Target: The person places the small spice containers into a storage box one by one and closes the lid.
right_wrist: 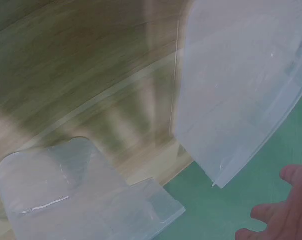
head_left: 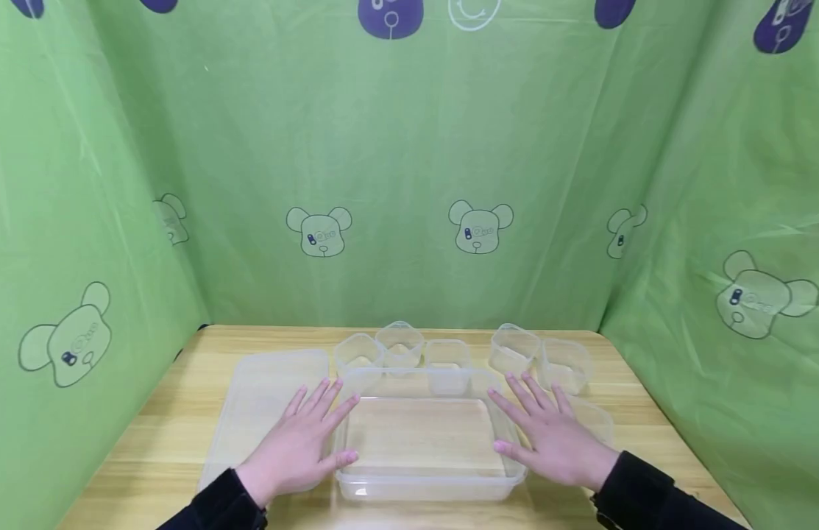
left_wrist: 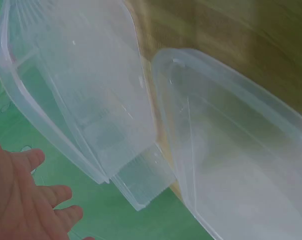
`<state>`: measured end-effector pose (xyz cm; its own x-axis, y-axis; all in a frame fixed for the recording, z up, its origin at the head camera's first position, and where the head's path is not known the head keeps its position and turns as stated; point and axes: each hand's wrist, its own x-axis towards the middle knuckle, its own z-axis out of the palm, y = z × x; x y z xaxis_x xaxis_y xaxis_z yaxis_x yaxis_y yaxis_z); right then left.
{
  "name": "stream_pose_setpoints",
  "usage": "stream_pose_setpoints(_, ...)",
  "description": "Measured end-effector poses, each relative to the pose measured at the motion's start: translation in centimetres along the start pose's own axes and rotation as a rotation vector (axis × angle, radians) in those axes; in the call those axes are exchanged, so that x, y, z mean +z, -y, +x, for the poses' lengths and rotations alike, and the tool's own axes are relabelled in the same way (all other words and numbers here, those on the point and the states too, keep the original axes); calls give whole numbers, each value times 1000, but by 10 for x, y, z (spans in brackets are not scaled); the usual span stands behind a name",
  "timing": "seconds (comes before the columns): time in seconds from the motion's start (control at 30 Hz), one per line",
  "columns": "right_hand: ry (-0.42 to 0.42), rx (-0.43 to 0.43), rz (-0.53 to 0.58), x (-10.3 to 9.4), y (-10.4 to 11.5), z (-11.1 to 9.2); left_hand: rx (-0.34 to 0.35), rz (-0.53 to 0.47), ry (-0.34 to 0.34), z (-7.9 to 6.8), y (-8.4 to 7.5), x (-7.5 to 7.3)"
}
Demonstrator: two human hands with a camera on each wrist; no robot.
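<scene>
A large clear plastic food container (head_left: 429, 487) stands uncovered on the table, with nothing visible inside. My left hand (head_left: 296, 449) is spread with straight fingers at its left side, over the edge of a flat translucent lid (head_left: 266, 397). Along the container's right side my right hand (head_left: 560, 445) is spread the same way, near a small clear container (head_left: 596, 419) that it partly hides. Neither hand grips anything; whether they touch the large container cannot be told. The left wrist view shows the left fingers (left_wrist: 61, 194) apart from the container wall (left_wrist: 101, 90).
Small clear containers stand behind the large one: a left group (head_left: 359, 352) and a right pair (head_left: 565, 364). The wooden table (head_left: 144, 449) is bounded by green cloth (head_left: 409, 162) at the back and both sides.
</scene>
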<state>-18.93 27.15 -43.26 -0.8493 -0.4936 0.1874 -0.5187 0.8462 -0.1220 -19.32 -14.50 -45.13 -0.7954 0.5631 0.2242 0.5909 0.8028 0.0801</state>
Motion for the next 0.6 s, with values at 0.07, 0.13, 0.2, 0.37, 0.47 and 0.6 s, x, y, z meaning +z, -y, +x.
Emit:
stream_pose_setpoints(0.07, 1, -2, -6, 0, 1, 0, 5, 1, -2, 0, -2, 1)
stream_pose_setpoints(0.13, -5, -8, -9, 0, 3, 0, 8, 4, -6, 1, -3, 2)
stream_pose_setpoints(0.2, -7, -12, -10, 1, 4, 0, 7, -2, -9, 2, -4, 3)
stream_pose_setpoints(0.37, -4, -29, -20, 3, 8, -3, 8, -12, 10, 2, -9, 8)
stream_pose_setpoints(0.47, -15, -49, -31, 5, 12, -4, 21, -3, 6, 2, -13, 9)
stream_pose_setpoints(0.6, -20, -64, -15, 5, 17, -3, 30, -6, 9, 1, -17, 9)
